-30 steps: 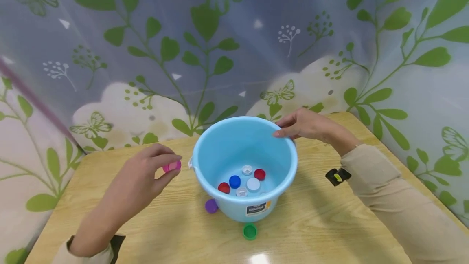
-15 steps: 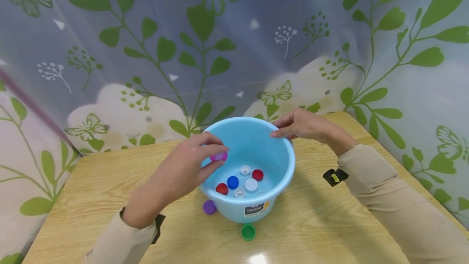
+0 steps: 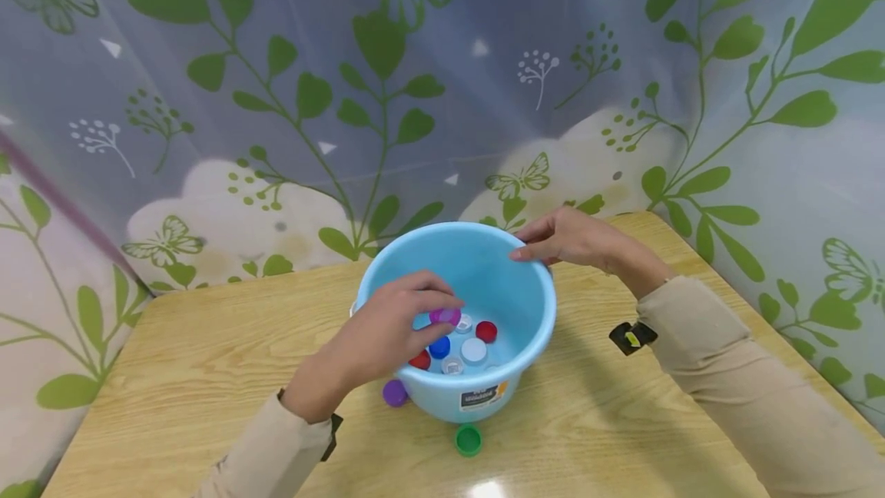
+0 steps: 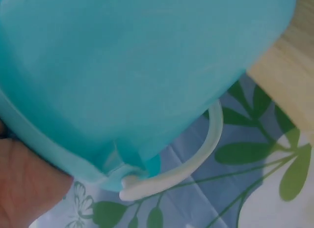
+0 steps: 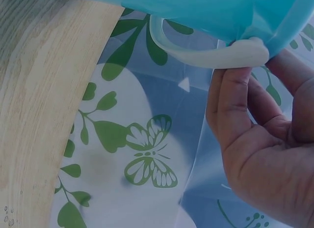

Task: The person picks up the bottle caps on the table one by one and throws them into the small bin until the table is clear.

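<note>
A light blue bucket (image 3: 456, 240) stands on the wooden table. My left hand (image 3: 394, 321) reaches over its left rim and pinches a pink-purple bottle cap (image 3: 445, 317) between thumb and fingers, above the caps inside. My right hand (image 3: 570, 237) grips the far right rim, thumb on the inside; in the right wrist view its fingers lie by the white handle (image 5: 211, 56). On the bucket floor lie a blue cap (image 3: 439, 347), red caps (image 3: 486, 331), a white cap (image 3: 474, 350) and clear caps (image 3: 452, 365). The left wrist view shows the blue wall (image 4: 147, 66) and only the hand's edge.
Outside the bucket, a purple cap (image 3: 395, 393) lies against its lower left side. A green cap (image 3: 468, 440) sits in front of it on the table (image 3: 228, 375). A patterned curtain (image 3: 311, 98) hangs behind the table and along both sides.
My left hand has carried the pink-purple cap rightward from beside the bucket to over its inside, then lower into it. My right hand stays on the rim.
</note>
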